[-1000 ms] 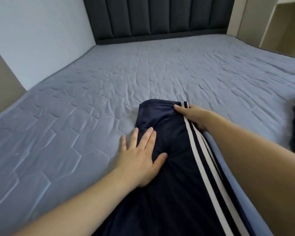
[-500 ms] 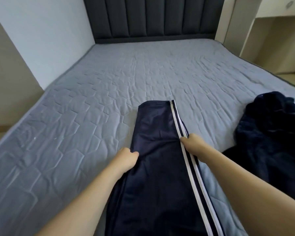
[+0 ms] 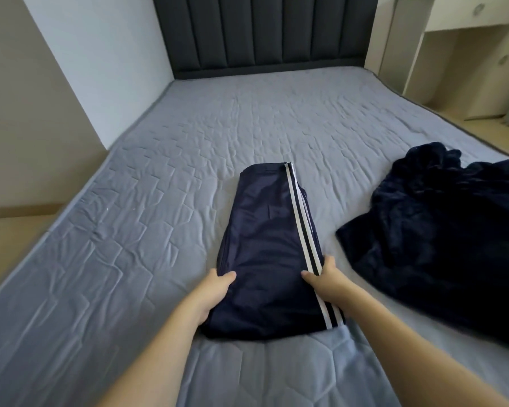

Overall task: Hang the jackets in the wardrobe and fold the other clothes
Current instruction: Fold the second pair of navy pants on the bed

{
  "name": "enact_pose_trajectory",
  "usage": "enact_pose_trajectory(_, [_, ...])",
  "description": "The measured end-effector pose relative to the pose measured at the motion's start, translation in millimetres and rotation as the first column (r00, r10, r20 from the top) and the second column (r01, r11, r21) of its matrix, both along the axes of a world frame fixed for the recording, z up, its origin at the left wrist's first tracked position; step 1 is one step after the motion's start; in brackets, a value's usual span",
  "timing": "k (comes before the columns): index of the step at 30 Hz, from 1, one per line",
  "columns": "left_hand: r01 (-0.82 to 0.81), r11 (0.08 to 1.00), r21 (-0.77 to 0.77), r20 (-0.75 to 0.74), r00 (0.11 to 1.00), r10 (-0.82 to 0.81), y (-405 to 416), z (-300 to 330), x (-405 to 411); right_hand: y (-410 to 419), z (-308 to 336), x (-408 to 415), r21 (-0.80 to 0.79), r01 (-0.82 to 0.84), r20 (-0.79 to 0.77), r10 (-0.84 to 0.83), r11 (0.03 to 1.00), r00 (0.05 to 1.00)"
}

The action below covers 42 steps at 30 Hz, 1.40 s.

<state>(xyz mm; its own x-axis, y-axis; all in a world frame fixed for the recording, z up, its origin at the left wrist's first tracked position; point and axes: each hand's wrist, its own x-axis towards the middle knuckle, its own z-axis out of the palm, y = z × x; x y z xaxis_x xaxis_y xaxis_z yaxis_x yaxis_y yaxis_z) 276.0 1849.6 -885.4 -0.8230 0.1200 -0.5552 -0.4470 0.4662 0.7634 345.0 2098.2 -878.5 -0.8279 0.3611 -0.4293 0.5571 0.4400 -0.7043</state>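
Observation:
Navy track pants [image 3: 265, 248] with white side stripes lie folded lengthwise on the grey quilted bed [image 3: 147, 218], running from near me toward the headboard. My left hand [image 3: 213, 292] grips the pants' left edge near their middle, thumb on top. My right hand [image 3: 325, 279] pinches the striped right edge at the same height, thumb on the fabric. A dark navy fleece garment [image 3: 441, 230] lies crumpled on the bed to the right, apart from the pants.
A dark padded headboard [image 3: 262, 30] stands at the far end. A white wall [image 3: 94, 63] runs along the bed's left side. Pale cupboards and a desk [image 3: 453, 48] stand at the back right, beyond the bed's edge.
Both hands slid back along the pants toward me and took hold of the two edges. The view pulled back, showing the pants' near end and the fleece garment.

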Motion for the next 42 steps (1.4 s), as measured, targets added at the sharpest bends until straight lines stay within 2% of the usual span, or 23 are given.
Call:
enact_pose_trajectory(4, [0.038,0.978,-0.203,-0.239,0.967,-0.087,-6,1,29,-8,-4,30,0.008,-0.001,-0.044,0.002,1.0,0.999])
enact_pose_trajectory(6, [0.141,0.964,-0.225,-0.333,0.919,-0.212,-13,5,43,-11,-7,42,0.052,-0.033,-0.09,0.037,0.998,0.995])
enact_pose_trajectory(8, [0.299,0.924,-0.24,-0.34,0.865,-0.369,-23,9,60,-13,-6,53,0.094,-0.093,-0.118,0.104,0.991,0.988])
enact_pose_trajectory(10, [0.411,0.822,-0.395,-0.33,0.772,-0.544,-32,12,76,-15,-3,61,0.121,-0.145,-0.126,0.16,0.982,0.979])
enact_pose_trajectory(12, [0.425,0.668,-0.61,-0.321,0.639,-0.699,-37,11,85,-17,2,66,0.136,-0.123,-0.122,0.14,0.983,0.983])
enact_pose_trajectory(14, [0.355,0.507,-0.786,-0.287,0.517,-0.806,-37,12,92,-20,9,66,0.054,-0.025,-0.118,0.031,0.998,0.993])
enact_pose_trajectory(17, [0.182,0.306,-0.934,-0.208,0.418,-0.884,-27,19,104,-23,26,66,-0.184,0.126,-0.108,-0.147,0.975,0.983])
enact_pose_trajectory(20, [0.057,0.245,-0.968,-0.212,0.343,-0.915,-21,32,113,-20,51,80,-0.289,0.139,-0.029,-0.154,0.947,0.988])
enact_pose_trajectory(21, [0.061,0.266,-0.962,-0.233,0.328,-0.915,-21,39,114,-17,59,87,-0.291,0.13,0.026,-0.128,0.948,0.991])
enact_pose_trajectory(22, [0.121,0.326,-0.938,-0.267,0.351,-0.898,-22,49,116,-13,69,95,-0.303,0.118,0.079,-0.099,0.946,0.992])
enact_pose_trajectory(24, [0.363,0.473,-0.803,-0.274,0.48,-0.833,-26,74,120,-4,91,116,-0.427,0.083,0.123,-0.033,0.9,0.992])
enact_pose_trajectory(25, [0.462,0.512,-0.724,-0.228,0.541,-0.81,-27,88,121,1,101,127,-0.554,0.073,0.094,-0.025,0.829,0.995])
enact_pose_trajectory(27, [0.569,0.567,-0.596,-0.163,0.605,-0.779,-30,117,127,14,116,145,-0.8,0.023,-0.022,-0.066,0.6,0.998])
enact_pose_trajectory(28, [0.585,0.629,-0.512,-0.172,0.648,-0.742,-32,128,130,21,120,152,-0.851,-0.023,-0.078,-0.082,0.525,0.994])
enact_pose_trajectory(29, [0.573,0.712,-0.405,-0.208,0.701,-0.682,-33,138,129,26,125,157,-0.857,-0.067,-0.121,-0.073,0.51,0.99])
enact_pose_trajectory(30, [0.531,0.795,-0.294,-0.254,0.758,-0.6,-33,145,123,30,127,157,-0.817,-0.094,-0.142,-0.04,0.568,0.989])
enact_pose_trajectory(31, [0.468,0.861,-0.201,-0.297,0.808,-0.509,-32,149,116,33,127,155,-0.721,-0.123,-0.147,0.023,0.683,0.989])
enact_pose_trajectory(33, [0.338,0.938,-0.081,-0.351,0.871,-0.344,-28,146,100,32,125,145,-0.409,-0.189,-0.134,0.146,0.893,0.98])
enact_pose_trajectory(34, [0.29,0.956,-0.05,-0.36,0.887,-0.288,-25,137,91,33,120,136,-0.26,-0.194,-0.133,0.164,0.946,0.978])
enact_pose_trajectory(35, [0.241,0.97,-0.025,-0.363,0.902,-0.233,-20,125,84,33,113,123,-0.178,-0.177,-0.147,0.151,0.968,0.977])
enact_pose_trajectory(37, [0.106,0.994,0.036,-0.379,0.922,-0.085,-10,96,68,33,98,93,-0.144,-0.101,-0.207,0.07,0.984,0.976])
enact_pose_trajectory(39, [-0.052,0.99,0.135,-0.415,0.904,0.104,0,68,50,32,85,62,-0.076,-0.043,-0.252,0.023,0.996,0.968])
enact_pose_trajectory(42, [-0.18,0.937,0.301,-0.411,0.862,0.297,13,50,13,29,68,11,-0.213,0.003,-0.353,-0.08,0.977,0.932])
